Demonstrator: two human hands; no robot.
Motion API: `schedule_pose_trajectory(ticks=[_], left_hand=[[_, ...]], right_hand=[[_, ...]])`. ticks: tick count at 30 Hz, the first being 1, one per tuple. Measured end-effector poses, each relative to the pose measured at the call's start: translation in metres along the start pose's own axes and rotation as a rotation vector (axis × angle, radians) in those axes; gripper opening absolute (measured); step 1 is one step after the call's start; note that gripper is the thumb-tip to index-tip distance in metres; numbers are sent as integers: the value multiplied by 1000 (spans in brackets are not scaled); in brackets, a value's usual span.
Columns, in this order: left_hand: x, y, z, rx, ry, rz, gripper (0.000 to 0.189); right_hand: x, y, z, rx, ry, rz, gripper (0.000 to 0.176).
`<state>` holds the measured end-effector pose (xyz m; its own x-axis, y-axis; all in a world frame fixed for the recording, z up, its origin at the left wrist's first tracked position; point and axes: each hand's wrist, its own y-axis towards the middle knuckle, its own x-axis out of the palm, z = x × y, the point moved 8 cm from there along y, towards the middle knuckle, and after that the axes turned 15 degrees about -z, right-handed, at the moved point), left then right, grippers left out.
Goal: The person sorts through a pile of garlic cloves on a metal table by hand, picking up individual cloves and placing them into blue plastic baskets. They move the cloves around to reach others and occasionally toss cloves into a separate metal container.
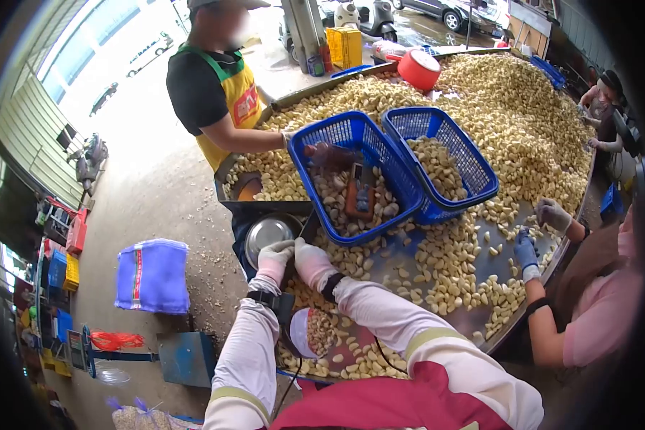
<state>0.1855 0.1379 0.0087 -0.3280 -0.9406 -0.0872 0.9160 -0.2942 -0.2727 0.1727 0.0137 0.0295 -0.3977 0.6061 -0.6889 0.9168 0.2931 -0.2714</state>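
My left hand, in a white glove, is closed with its fingertips pointing right. Beside it my gloved right hand is also closed, and the fingertips of the two nearly meet. Whatever they pinch is hidden or too small to make out. Just beyond my left hand lies a round metal pan in a dark-walled corner of the table. Peeled garlic cloves cover much of the metal tabletop. Below my right wrist, a white round container holds small pieces.
Ahead stand two blue baskets, one holding cloves, a bottle and an orange device, the other holding cloves. A red pot sits farther back. Co-workers' hands are at the left basket and at the right edge. Purple sacks are stacked left.
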Motion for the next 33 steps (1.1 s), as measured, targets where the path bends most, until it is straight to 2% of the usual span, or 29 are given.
schedule_pose_trajectory(ticks=[4,6,8,10,11,12,14,15,16,17,18,19,20,22,23,24,26,27,28,29,30,32,33], left_hand=[[4,4,-5,-77,-166,25,24],[8,4,25,-72,653,63,25],[16,0,30,-92,684,86,25],[17,-9,27,20,649,193,25],[21,-13,32,149,722,257,23],[24,-14,30,130,726,241,23],[27,-20,45,298,632,304,21],[27,-22,48,262,676,335,19],[13,-19,35,351,594,412,19],[-19,-14,12,236,80,523,28],[-28,-21,-10,22,-599,639,47],[-33,-28,-10,33,-950,758,61],[-33,-44,3,5,-878,686,65],[-15,-38,16,-71,-782,275,64],[12,-30,8,-174,-452,114,60],[39,-29,-2,-220,-231,26,51],[82,-45,29,221,1094,60,43],[93,-55,17,65,1145,6,41],[99,-68,7,-90,1191,-47,40],[99,-82,-2,-38,1171,-41,39],[91,-94,-18,-57,1016,-86,39],[69,-123,-86,-368,-98,-94,39],[75,-145,-96,-515,-413,-25,43]], right_hand=[[7,5,7,-22,-35,-40,26],[12,4,12,-23,-45,-86,25],[10,3,14,-16,-61,-122,24],[6,-1,15,27,-40,-197,24],[7,1,17,15,-39,-207,25],[8,3,17,-10,-25,-199,26],[6,4,16,-54,10,-177,26],[5,4,14,-63,8,-192,26],[3,3,12,-73,8,-206,26],[-2,-5,3,-169,-14,-213,26],[-7,-12,-4,-227,-28,-296,31],[-18,-20,-4,-284,-99,-323,39],[-23,-32,2,-341,-170,-349,47],[-39,-46,27,-295,-253,-250,67],[-23,-46,43,-307,-249,-303,81],[-20,-62,45,-294,-236,-319,81],[-10,-100,39,-310,-605,-473,93],[-7,-119,43,-417,-662,-530,103],[-10,-135,60,-327,-627,-641,110],[-34,-154,66,-228,-651,-667,114],[-51,-169,76,-134,-676,-697,120],[-43,-192,103,-70,-685,-663,128],[-30,-206,98,-23,-686,-828,132]])
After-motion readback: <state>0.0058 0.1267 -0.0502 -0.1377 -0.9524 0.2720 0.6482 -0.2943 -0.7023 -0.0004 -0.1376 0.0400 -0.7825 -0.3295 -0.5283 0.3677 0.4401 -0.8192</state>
